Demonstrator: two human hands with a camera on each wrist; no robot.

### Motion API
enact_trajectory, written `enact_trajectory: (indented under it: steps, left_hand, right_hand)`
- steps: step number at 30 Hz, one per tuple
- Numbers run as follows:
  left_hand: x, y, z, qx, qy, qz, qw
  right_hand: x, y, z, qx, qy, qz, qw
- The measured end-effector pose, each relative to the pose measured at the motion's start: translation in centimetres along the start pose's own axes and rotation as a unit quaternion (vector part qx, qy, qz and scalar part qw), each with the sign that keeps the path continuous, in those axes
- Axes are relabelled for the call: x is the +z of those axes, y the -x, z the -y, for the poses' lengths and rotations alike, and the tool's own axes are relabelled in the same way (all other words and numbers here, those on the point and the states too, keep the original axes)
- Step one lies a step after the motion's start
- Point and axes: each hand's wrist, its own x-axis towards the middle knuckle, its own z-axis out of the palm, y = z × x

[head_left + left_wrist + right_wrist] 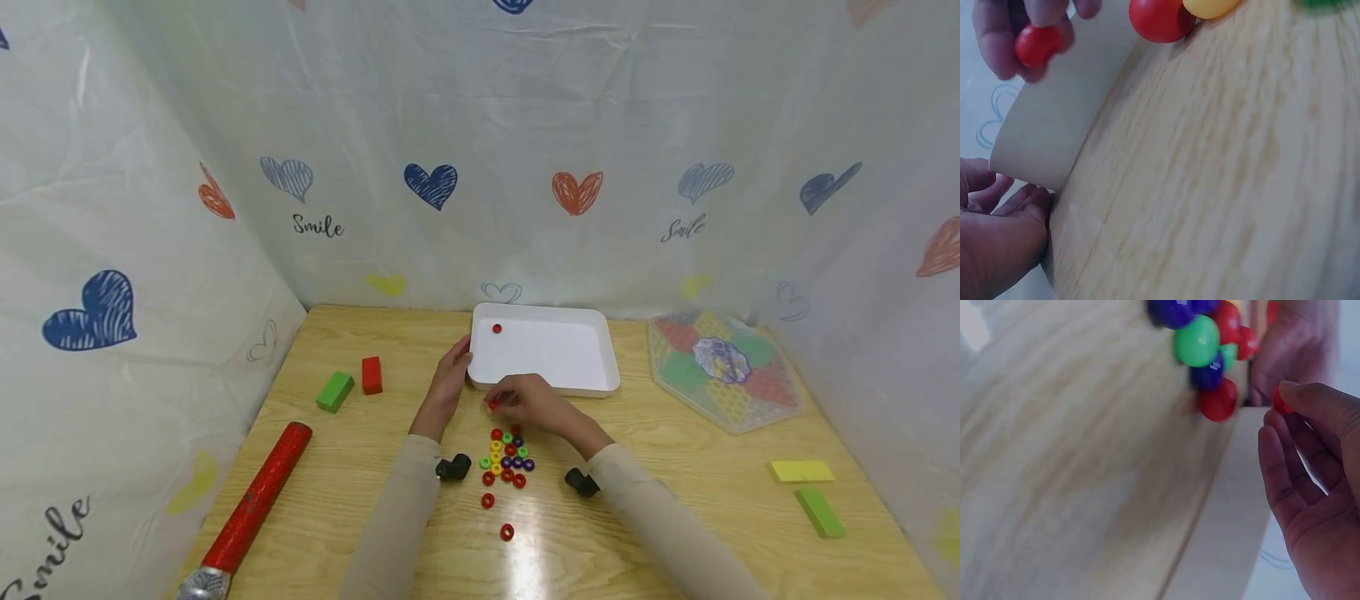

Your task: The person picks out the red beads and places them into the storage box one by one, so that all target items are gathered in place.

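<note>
My left hand [448, 375] holds the left side of a shallow white tray [607, 354], its fingers at the tray's corner in the left wrist view. Between thumb and fingertips, my right hand [528, 402] pinches a small red ring bead [1282, 401] just before the tray's front wall. One red bead [497, 328] lies inside the tray, near its back left corner. Nearer to me, a cluster of red, yellow, green and purple ring beads [517, 462] sits on the table, with a few stray red beads [507, 532] closer still.
Red [372, 375] and green [335, 392] blocks and a red glittery tube [258, 496] lie at left. To the right are a clear lidded case [723, 371], a yellow block [801, 472] and a green block [821, 512]. A printed white curtain [495, 150] hangs behind the table.
</note>
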Motion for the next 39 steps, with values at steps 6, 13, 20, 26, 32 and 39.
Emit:
enact_trajectory:
  steps: [6, 13, 20, 26, 32, 39]
  left_hand:
    - [-0.1, -0.2, 0.3, 0.005, 0.005, -0.001, 1.0000]
    - [0.0, -0.1, 0.5, 0.004, 0.003, -0.011, 0.9999]
    - [0.0, -0.2, 1.0, 0.027, 0.007, 0.001, 0.9996]
    - [-0.3, -0.1, 1.2, 0.021, 0.008, 0.000, 0.9997]
    - [-0.4, 0.3, 1.2, 0.022, 0.012, 0.003, 0.9997]
    - [-0.4, 0.3, 0.9, 0.041, 0.012, 0.004, 0.9991]
  right_hand:
    - [-2.4, -0.6, -1.4, 0.040, -0.030, -0.032, 0.998]
    - [-6.1, -2.0, -4.0, 0.128, -0.045, -0.061, 0.989]
    - [-8.1, -3.9, -6.3, 0.189, -0.027, -0.051, 0.980]
    - [-8.5, -6.1, -7.1, 0.204, -0.014, -0.039, 0.978]
    - [-8.3, -7.6, -7.5, 0.228, -0.017, -0.035, 0.973]
    - [-8.3, -8.8, -7.7, 0.264, -0.015, -0.034, 0.964]
